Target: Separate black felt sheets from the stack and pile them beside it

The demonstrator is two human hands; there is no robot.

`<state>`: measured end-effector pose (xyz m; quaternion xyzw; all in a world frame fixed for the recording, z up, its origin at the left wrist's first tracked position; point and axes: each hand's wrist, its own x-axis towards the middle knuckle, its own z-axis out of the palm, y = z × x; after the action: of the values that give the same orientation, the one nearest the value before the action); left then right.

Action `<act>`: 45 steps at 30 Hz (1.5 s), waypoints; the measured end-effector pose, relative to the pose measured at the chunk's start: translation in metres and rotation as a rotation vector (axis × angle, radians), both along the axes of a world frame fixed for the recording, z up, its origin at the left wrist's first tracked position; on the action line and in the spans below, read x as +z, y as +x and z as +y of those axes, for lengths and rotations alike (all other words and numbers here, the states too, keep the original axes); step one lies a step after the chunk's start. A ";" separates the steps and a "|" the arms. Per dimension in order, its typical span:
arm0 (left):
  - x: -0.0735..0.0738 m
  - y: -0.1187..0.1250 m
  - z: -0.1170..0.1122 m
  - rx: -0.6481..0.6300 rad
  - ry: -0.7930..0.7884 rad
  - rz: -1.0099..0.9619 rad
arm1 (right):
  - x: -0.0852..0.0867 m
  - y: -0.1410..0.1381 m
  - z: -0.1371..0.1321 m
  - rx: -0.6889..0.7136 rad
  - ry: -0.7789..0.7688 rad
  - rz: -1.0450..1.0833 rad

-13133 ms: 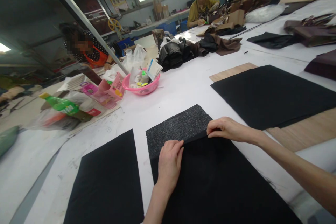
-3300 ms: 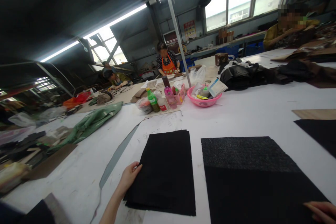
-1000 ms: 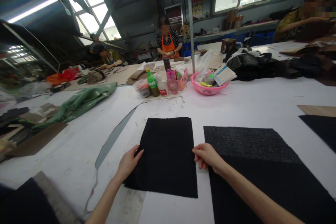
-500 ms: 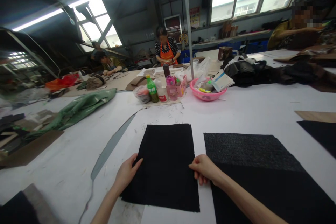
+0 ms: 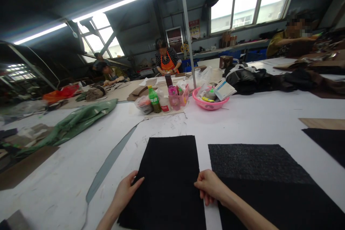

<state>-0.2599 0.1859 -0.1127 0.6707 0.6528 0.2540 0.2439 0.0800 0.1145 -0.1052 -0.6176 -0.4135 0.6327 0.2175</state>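
Note:
A rectangular black fabric piece [image 5: 172, 179] lies before me on the white table, its near edge cut off by the bottom of the view. At its left side is my left hand [image 5: 125, 192], thumb on top of the edge and the other fingers at or beneath it. My right hand [image 5: 208, 187] pinches the right edge between thumb and curled fingers. Just right of that hand, under my forearm, lies a larger black fabric [image 5: 275, 201] with a speckled dark grey band [image 5: 256, 160] along its far side.
A pink basin [image 5: 210, 104] of small items, a green bottle [image 5: 154, 100] and a pink box [image 5: 182, 97] stand beyond the fabric. Green sheeting [image 5: 86, 118] lies left; more black fabric [image 5: 327, 142] lies right. A metal pole [image 5: 188, 28] rises behind the basin. Co-workers sit further back.
The view has tilted upward and shifted slightly right, so the table things appear lower. Both hands stay at the same sides of the black fabric piece.

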 end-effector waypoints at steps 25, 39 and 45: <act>0.008 0.009 -0.009 -0.046 -0.209 -0.095 | -0.007 0.006 -0.002 0.023 0.028 -0.049; 0.005 0.009 -0.009 -0.033 -0.215 -0.048 | -0.011 0.005 -0.003 0.066 0.057 -0.157; 0.008 0.010 -0.010 -0.034 -0.202 -0.017 | -0.017 0.004 -0.004 0.065 0.104 -0.169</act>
<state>-0.2498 0.1757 -0.1051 0.6516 0.6613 0.1886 0.3201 0.0842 0.1110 -0.1224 -0.6429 -0.4825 0.5628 0.1930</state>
